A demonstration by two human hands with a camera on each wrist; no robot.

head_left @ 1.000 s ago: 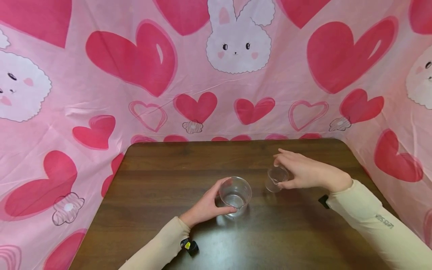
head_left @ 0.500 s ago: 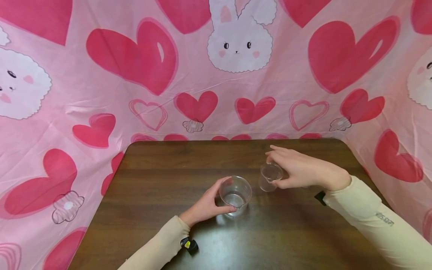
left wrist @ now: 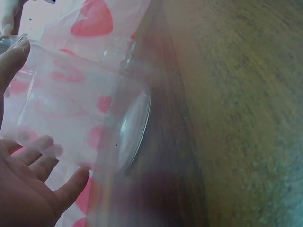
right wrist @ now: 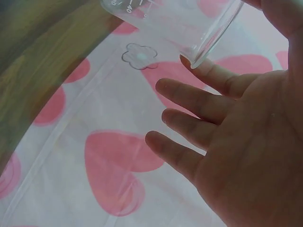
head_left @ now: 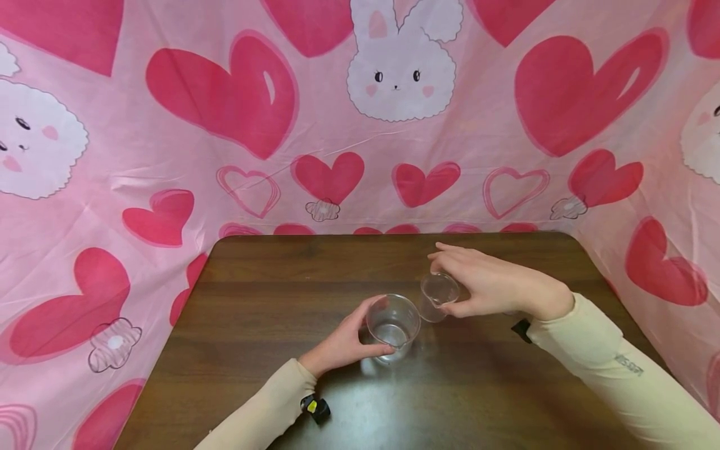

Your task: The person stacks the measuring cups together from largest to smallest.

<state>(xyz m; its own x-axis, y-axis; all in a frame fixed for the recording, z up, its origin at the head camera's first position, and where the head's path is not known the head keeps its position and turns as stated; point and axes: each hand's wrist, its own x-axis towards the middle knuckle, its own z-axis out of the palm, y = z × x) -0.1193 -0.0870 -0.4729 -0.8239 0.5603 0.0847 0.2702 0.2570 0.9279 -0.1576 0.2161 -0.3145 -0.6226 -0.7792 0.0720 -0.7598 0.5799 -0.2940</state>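
In the head view a wide clear glass beaker (head_left: 402,322) stands on the wooden table, with my left hand (head_left: 345,344) curved round its left side, thumb near the front rim. The left wrist view shows that beaker (left wrist: 90,109) large, fingers along its wall. My right hand (head_left: 489,281) pinches a smaller clear beaker (head_left: 435,294) by the rim, between thumb and index finger. This small beaker is just right of the wide one, very close to it. White graduation marks show on the small beaker (right wrist: 165,19) in the right wrist view, where the other fingers spread away from it.
The dark brown table (head_left: 270,300) has rounded far corners. A pink cloth (head_left: 315,131) with hearts and rabbit faces hangs behind it and along both sides. Black wrist straps (head_left: 316,409) are worn on the sleeves.
My right hand has moved left with the small beaker, bringing it close beside the wide beaker. The left hand and the wide beaker have stayed in place.
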